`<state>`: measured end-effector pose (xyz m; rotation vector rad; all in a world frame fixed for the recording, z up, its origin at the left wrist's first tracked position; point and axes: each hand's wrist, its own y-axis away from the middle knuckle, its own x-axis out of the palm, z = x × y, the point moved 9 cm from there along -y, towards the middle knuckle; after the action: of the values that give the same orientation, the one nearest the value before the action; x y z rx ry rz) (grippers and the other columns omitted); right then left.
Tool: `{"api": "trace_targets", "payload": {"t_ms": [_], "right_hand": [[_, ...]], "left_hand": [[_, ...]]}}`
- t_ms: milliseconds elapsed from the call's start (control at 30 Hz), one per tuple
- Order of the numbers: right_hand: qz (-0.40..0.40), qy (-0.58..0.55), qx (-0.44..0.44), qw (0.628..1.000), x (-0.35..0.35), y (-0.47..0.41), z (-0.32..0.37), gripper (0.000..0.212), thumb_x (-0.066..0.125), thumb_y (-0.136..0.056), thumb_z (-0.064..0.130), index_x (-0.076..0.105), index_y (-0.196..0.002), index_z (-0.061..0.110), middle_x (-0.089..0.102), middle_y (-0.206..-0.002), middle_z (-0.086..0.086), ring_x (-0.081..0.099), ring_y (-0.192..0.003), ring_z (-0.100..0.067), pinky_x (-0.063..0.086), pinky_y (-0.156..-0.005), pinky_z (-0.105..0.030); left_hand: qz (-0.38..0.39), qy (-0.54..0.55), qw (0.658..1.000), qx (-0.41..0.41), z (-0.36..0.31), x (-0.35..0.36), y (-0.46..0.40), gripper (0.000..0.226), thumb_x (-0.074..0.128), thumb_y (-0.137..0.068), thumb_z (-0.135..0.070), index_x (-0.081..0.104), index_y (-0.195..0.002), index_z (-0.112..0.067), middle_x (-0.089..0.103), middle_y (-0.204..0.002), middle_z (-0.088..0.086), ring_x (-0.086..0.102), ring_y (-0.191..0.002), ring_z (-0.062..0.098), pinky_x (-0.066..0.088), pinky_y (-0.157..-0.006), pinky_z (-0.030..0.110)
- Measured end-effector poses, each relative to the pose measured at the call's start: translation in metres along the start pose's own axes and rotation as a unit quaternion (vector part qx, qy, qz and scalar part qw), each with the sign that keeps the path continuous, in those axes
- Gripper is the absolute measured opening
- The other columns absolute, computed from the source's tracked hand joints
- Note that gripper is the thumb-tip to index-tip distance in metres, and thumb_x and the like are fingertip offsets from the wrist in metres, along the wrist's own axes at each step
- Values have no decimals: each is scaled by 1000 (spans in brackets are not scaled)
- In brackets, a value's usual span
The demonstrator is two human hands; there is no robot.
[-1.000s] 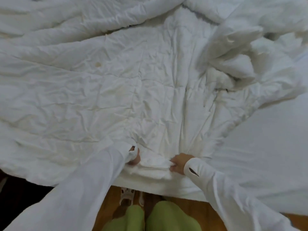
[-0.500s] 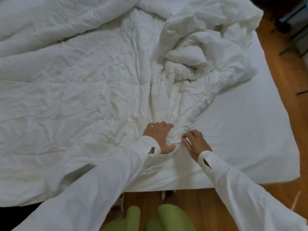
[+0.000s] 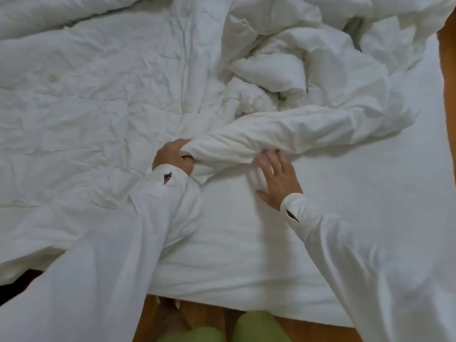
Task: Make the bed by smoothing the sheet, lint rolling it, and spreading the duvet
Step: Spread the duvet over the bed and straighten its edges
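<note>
A wrinkled white duvet [image 3: 98,99] covers the left and far part of the bed, bunched into a heap [image 3: 283,70] at the upper right. A rolled edge of it [image 3: 271,137] runs from the centre to the right. My left hand [image 3: 172,157] grips the left end of that rolled edge, fingers curled round the fabric. My right hand [image 3: 277,177] lies flat with spread fingers on the white sheet [image 3: 357,206], its fingertips touching the underside of the rolled edge; it looks blurred.
The sheet-covered mattress edge [image 3: 246,292] runs along the bottom, with wooden floor [image 3: 202,317] below it and also at the far right [image 3: 447,70]. Green trouser legs [image 3: 256,327] show at the bottom. A dark gap [image 3: 14,287] lies at the lower left.
Both hands moved up the bed, away from the mattress edge. The left hand took hold of the duvet edge and pulled it back, baring more sheet, and the right hand flattened onto the sheet.
</note>
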<state>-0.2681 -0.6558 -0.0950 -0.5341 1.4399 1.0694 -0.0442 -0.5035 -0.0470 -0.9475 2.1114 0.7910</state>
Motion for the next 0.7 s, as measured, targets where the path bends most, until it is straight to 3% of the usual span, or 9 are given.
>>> {"api": "trace_targets", "payload": {"t_ms": [100,167,233,300,367,433,500,600,700], "right_hand": [[1,59,54,997,-14,-47,0,107,72,-69,59,3,-146,33,6,-158,-3,3,-143,-34,15,-112,-58],[-37,71,77,994,-32,-74,0,94,74,-66,55,24,-143,33,26,-150,-5,22,-137,-36,19,-107,-56],[-118,81,68,987,-57,-90,7,65,79,-64,31,50,-123,27,52,-124,-9,48,-114,-36,36,-94,-51],[-136,81,40,987,-68,-98,9,40,71,-72,11,63,-111,18,63,-108,-11,56,-102,-37,42,-89,-45],[-17,26,37,999,-57,-95,6,35,56,-88,10,60,-123,15,62,-121,-14,54,-114,-36,40,-96,-42],[133,-15,50,990,-32,-67,-1,35,52,-95,21,57,-129,18,57,-133,-13,51,-123,-34,39,-100,-38],[251,-16,51,967,-12,-19,1,33,55,-95,28,62,-125,17,60,-131,-11,55,-121,-31,41,-98,-33],[401,36,50,914,16,62,7,35,56,-94,30,66,-120,9,65,-124,-12,61,-114,-27,44,-91,-29],[538,71,37,839,42,148,18,42,53,-97,34,57,-129,6,59,-130,-12,55,-121,-28,39,-97,-30]], "left_hand": [[15,-141,990,8,-8,-1,-9,50,52,-81,-15,50,-130,-26,53,-124,6,49,-114,30,42,-87,39],[-62,-230,961,138,-30,2,-2,60,59,-78,-10,43,-136,-18,52,-129,9,49,-114,31,42,-88,40],[-170,-298,871,352,-57,16,19,54,62,-80,-11,47,-132,-16,59,-122,10,56,-108,31,45,-84,39],[-174,-301,794,498,-65,41,39,34,49,-91,-16,55,-125,-17,64,-119,10,58,-110,31,43,-89,42],[-55,-318,827,460,-60,57,38,46,40,-93,-37,53,-131,-17,54,-135,10,49,-127,29,35,-101,48],[97,-377,854,345,-43,73,36,78,37,-86,-61,23,-149,-19,22,-156,3,20,-144,19,18,-109,59],[196,-424,816,340,-43,95,52,97,56,-78,-53,2,-151,-18,13,-157,2,12,-145,17,9,-107,63],[323,-373,770,403,-71,126,103,68,66,-74,-21,39,-137,-19,50,-133,3,45,-127,23,23,-105,43],[513,-274,770,264,-54,170,175,34,61,-85,-17,62,-119,-14,60,-123,9,56,-116,26,41,-93,31]]}}
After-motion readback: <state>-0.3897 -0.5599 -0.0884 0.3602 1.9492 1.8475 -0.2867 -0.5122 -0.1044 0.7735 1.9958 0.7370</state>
